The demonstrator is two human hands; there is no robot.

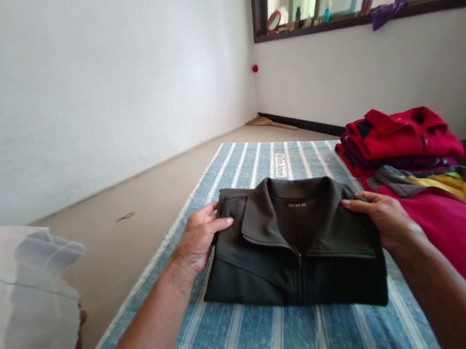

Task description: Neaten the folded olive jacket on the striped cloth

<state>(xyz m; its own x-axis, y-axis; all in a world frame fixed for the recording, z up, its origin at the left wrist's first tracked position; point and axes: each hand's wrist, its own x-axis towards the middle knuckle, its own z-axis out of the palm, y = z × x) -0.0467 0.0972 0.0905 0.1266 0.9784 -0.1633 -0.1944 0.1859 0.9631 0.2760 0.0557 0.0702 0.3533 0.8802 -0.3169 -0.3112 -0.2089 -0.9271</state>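
A folded dark green zip-up jacket [292,253] lies on a blue-and-white striped mat [258,164], with its collar facing away from me and its zip running towards me. My left hand [201,238] grips the jacket's left side near the collar. My right hand [384,221] holds the opposite side, with its fingers over the top edge. The jacket's outer edges are partly hidden under both hands.
To the right of the mat lie a stack of red garments [399,139] and a magenta garment [459,233]. A white pillow [16,315] sits at the left on the tan floor [128,185]. A wall with a window ledge [324,22] holding small items stands ahead.
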